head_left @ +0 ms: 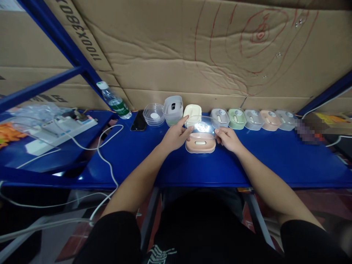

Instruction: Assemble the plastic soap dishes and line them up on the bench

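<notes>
Between my two hands is a clear plastic cover (205, 127) with a bright glare on it, held tilted. My left hand (176, 136) grips its left edge with the fingers and thumb, and my right hand (227, 139) pinches its right edge. Just below the cover, a peach box (200, 146) with a pale oval piece on top sits on the blue table. I cannot tell whether cover and box touch. Partly behind the cover stands a cream container (192, 110).
Clear bowls (153, 114), grey stacked pieces (173, 106), a phone (138, 121) and a water bottle (115, 102) stand at the back left. Several lidded boxes (236, 119) line the back right. A white cable (106, 157) crosses the left side, near a power strip (62, 134).
</notes>
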The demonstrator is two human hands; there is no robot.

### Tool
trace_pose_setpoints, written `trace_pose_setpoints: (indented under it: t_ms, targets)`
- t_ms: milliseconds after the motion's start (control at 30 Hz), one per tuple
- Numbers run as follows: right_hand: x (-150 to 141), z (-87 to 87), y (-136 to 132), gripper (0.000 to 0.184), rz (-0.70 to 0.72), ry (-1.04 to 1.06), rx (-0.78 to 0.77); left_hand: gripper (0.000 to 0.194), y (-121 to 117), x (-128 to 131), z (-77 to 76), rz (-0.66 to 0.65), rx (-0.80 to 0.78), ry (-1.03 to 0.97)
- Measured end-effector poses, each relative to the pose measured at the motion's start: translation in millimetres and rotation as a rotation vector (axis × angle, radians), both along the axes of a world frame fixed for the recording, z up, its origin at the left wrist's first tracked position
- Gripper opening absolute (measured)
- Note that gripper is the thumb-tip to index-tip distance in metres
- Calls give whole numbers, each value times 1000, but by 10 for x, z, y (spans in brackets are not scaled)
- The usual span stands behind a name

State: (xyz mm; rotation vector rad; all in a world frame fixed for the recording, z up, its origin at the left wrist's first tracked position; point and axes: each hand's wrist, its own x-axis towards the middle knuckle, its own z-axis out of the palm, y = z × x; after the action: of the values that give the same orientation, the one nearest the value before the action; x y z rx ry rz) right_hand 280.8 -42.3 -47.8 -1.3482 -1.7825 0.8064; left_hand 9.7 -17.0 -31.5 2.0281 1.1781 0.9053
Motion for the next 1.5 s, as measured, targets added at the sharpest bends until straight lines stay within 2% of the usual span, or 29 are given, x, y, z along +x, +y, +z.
trace_pose_setpoints:
  t_ms: [67, 267, 433, 833, 1100, 1400, 1500]
  targets:
    - [9, -1, 14, 57, 6, -17, -52, 70, -2, -7, 9, -25, -32, 40]
    - [29, 1, 49, 54, 15, -148, -170, 63, 45, -56, -7, -102, -124, 237]
    - [56, 0, 68, 53, 83, -270, -247, 56, 103, -94, -45, -159, -197, 261]
    - [103, -33, 103, 58, 109, -395, -291, 53, 142, -138, -44, -236, -318, 298]
    - [136, -46, 115, 56, 142, -395, -316, 52, 127, -139, 28, -233, -375, 329]
    - [136, -37, 105, 60, 142, -403, -311, 50, 179, -162, -57, -277, -378, 260]
    - [132, -36, 100, 62, 125, -453, -249, 51, 195, -165, -76, -293, -366, 276]
